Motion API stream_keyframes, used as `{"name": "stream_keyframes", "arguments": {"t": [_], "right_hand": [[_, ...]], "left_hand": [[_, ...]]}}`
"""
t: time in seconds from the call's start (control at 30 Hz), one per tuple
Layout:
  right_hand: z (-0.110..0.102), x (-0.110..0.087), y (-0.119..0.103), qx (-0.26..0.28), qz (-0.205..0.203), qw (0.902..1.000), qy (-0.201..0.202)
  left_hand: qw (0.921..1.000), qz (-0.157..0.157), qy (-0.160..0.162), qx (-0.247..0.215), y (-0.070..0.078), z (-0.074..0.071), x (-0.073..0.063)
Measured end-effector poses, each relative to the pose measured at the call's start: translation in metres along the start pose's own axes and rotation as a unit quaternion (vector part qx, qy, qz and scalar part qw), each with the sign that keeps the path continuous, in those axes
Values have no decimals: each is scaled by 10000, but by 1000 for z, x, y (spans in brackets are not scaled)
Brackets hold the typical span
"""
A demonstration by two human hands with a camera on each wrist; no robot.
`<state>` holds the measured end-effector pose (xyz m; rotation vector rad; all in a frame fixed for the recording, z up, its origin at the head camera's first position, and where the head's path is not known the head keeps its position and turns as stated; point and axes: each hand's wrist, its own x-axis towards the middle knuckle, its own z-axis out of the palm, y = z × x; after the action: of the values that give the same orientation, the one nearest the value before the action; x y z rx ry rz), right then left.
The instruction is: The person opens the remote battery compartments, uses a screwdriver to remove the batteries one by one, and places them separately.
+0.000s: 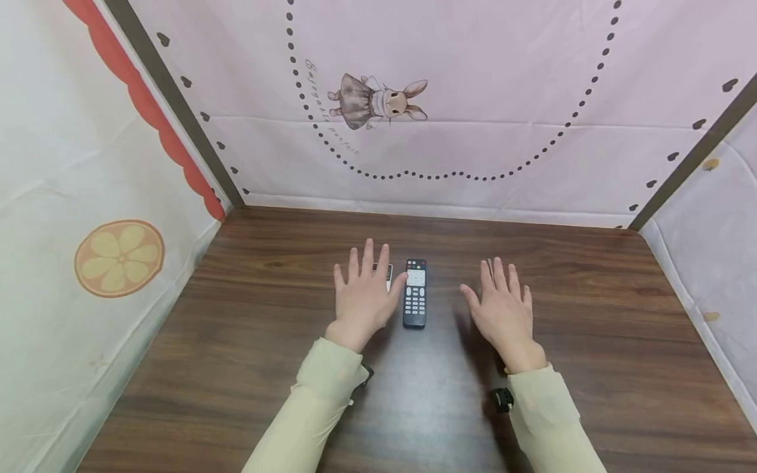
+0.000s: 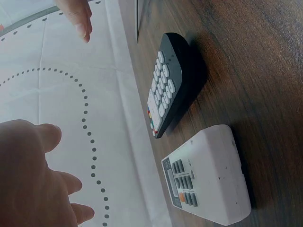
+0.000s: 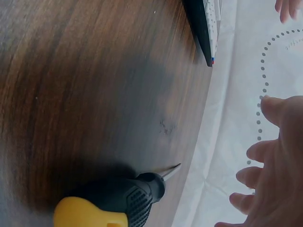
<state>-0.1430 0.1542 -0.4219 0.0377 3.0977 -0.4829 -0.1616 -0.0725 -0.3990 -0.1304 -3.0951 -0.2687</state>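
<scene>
Fingers outstretched, my left hand hovers over a white remote with grey and orange buttons, and my right hand, its fingers straight too, hovers over a yellow-and-black screwdriver on the wooden tabletop. Between my hands, nearer the left, lies a black remote with pale buttons. Beyond them all, past the tabletop's far edge, hangs a pinkish cloth printed with a rabbit.
</scene>
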Motion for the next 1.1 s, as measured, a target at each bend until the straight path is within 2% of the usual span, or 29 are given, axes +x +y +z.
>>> {"name": "stream_keyframes", "arguments": {"t": [0.4, 0.53, 0.7, 0.77, 0.93, 1.1], "right_hand": [[-7, 5, -4, -29, -99, 9999, 62], [-7, 5, -5, 79, -209, 9995, 238], [-2, 0, -9, 362, -305, 9979, 453], [0, -3, -11, 517, -371, 9970, 450], [7, -7, -20, 1207, -540, 9903, 431], [19, -5, -25, 1791, -422, 9822, 369]], "left_hand": [[9999, 84, 119, -23, 3, -2, 5], [9990, 202, 407, -47, 9, 1, 5], [9907, 674, 1073, -487, 29, 13, 0], [9877, 788, 1185, -645, 37, 20, -4], [9861, 712, 1122, -996, 51, 40, -9], [9853, 445, 979, -1326, 56, 55, -8]]}}
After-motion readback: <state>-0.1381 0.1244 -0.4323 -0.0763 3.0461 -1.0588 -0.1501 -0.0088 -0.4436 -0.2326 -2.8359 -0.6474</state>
